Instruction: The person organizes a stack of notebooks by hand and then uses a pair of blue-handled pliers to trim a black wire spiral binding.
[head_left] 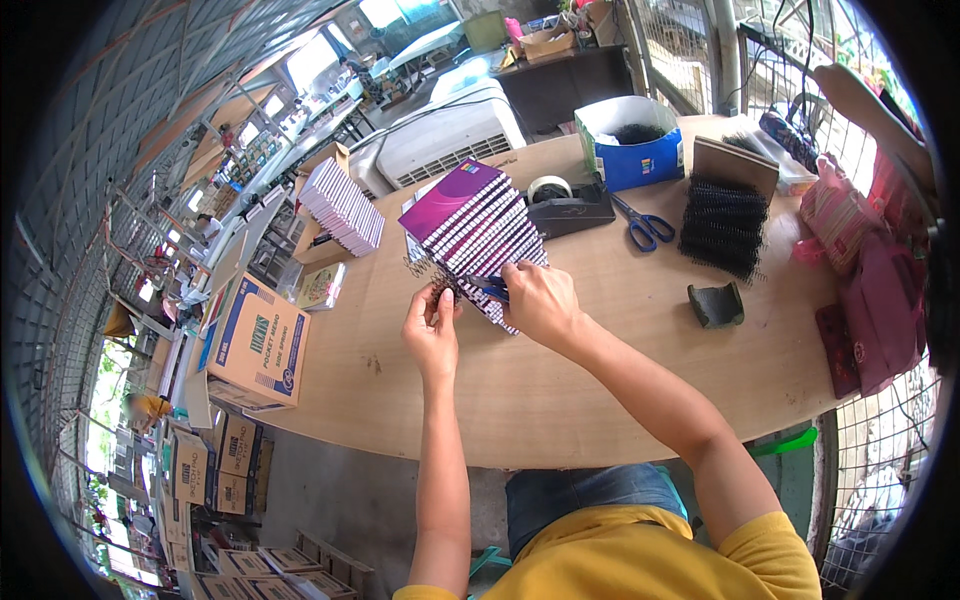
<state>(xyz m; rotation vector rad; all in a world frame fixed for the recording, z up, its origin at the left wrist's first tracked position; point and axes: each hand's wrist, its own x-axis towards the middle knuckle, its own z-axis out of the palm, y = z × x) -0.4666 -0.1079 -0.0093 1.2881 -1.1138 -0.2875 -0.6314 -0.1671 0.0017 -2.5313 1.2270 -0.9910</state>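
Note:
A fanned stack of purple-covered notebooks [470, 205] lies on the table in front of me, its white and dark bound edges facing up toward my hands. At the stack's near left edge my left hand [433, 325] is closed, thumb and fingers pinching dark spiral wire [425, 268] that sticks out there. My right hand [543, 302] rests over the near part of the stack. It is wrapped round a small dark blue hand tool [487, 287], whose tip reaches toward the wire beside my left fingers. The tool's exact kind is mostly hidden by the hand.
Behind the stack stand a black tape dispenser [570, 208], blue scissors [648, 232] and a blue-white box [635, 150]. Black spiral coils [722, 228] and a dark block [715, 306] lie to the right. More notebooks [342, 208] and a carton [262, 340] are at left.

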